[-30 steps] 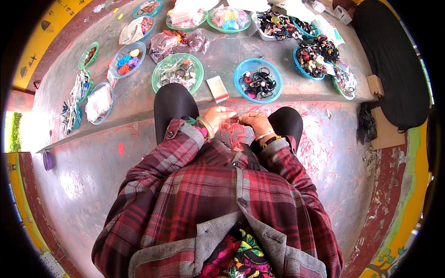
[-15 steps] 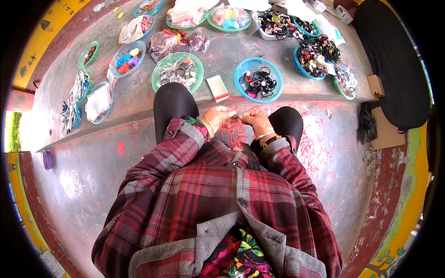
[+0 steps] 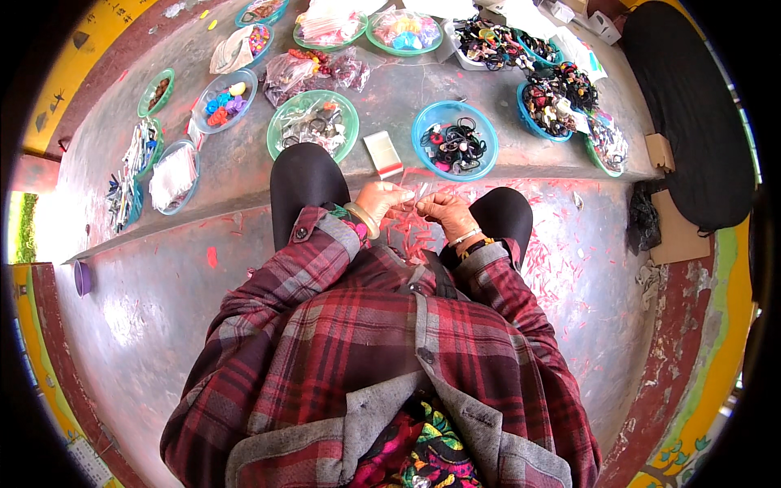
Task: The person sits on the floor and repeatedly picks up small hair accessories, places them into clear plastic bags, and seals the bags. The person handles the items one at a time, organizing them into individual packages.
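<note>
My left hand (image 3: 382, 202) and my right hand (image 3: 449, 215) meet between my knees, fingertips close together. Each has thumb and forefinger pinched. A small, pale, see-through sliver (image 3: 424, 189) stands up at the right fingertips; its kind is too small to make out. Whatever the left fingers pinch is hidden. Just beyond my hands, on the raised ledge, lies a small white box with a red end (image 3: 382, 154). To its right is a blue basin of dark hair ties (image 3: 455, 142). Left of it stands a green basin (image 3: 281, 122) holding mixed hair ties and clear packets.
Several more basins stand along the ledge (image 3: 390, 89), including a blue one with coloured pieces (image 3: 224, 104) and one heaped with hair accessories (image 3: 547, 106). Red scraps (image 3: 561, 244) litter the floor. A purple cup (image 3: 83, 278) sits far left; a long black cushion (image 3: 687, 114) lies right.
The fingertips have shifted slightly, and a pale see-through sliver now shows upright between them. Both hands stay in nearly the same place over my lap.
</note>
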Demonstrator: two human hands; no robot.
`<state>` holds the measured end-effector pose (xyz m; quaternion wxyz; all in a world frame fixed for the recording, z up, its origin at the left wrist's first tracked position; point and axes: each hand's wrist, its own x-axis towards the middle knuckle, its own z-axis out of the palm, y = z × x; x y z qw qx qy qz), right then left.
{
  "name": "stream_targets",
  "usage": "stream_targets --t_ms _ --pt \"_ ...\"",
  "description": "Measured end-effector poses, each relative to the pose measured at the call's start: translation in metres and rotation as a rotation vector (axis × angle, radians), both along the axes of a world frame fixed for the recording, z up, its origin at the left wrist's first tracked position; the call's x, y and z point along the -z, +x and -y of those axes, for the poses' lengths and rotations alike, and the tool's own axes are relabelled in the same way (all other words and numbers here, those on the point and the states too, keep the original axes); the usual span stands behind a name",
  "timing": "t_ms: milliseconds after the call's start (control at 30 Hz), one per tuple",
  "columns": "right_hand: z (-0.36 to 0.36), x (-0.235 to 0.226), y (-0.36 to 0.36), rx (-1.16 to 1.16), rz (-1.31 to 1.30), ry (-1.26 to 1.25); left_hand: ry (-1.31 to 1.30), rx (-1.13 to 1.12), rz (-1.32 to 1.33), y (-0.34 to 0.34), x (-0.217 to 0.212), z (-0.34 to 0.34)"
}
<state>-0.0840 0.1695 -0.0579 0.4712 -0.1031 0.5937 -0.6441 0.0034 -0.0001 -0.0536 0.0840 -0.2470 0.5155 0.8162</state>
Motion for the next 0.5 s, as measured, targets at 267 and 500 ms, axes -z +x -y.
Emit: stream_targets --t_ms 267,500 --pt "0.0014 -0.0014 0.0014 -0.001 0.02 -0.019 -0.015 -0.017 -0.035 -0.0002 0.0013 -0.0017" --pt "0.0021 0.0028 0.0011 -0.039 -0.062 0.046 0.033 -0.017 -0.051 -0.0002 0.001 -0.0026"
